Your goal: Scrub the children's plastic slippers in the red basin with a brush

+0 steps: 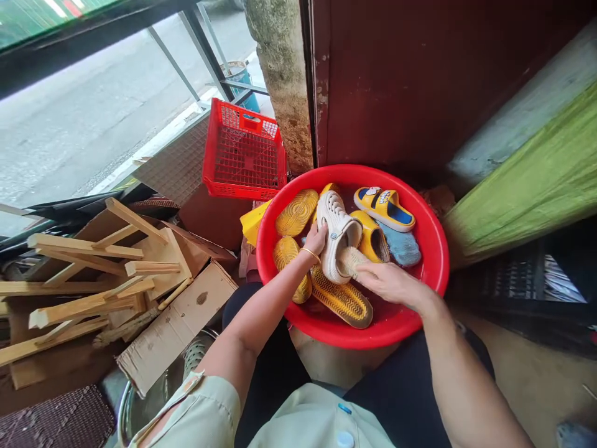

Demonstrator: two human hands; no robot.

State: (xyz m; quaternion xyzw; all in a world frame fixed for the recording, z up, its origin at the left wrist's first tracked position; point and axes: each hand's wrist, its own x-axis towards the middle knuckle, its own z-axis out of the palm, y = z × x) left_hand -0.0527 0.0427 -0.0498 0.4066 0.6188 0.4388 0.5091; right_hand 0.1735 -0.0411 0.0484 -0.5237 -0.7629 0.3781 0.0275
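Observation:
Over a round red basin (433, 249), my left hand (316, 241) grips a white clog (332, 214) by its side. My right hand (380, 280) has its fingers closed on a pale brush (353, 261), whose head is at the clog's heel opening; its bristles are partly hidden. Around the clog in the basin lie several yellow shoes, among them a sole-up one (296, 213), a zigzag-soled one (342, 298) and a yellow and blue sandal (385, 208). A blue cloth-like item (402, 247) rests at the basin's right side.
Behind the basin on the left stands a red plastic crate (245, 152). Wooden stools (135, 267) and cardboard (180, 323) are piled at the left. A dark red door (396, 81) is behind the basin, and green fabric (527, 180) hangs at the right.

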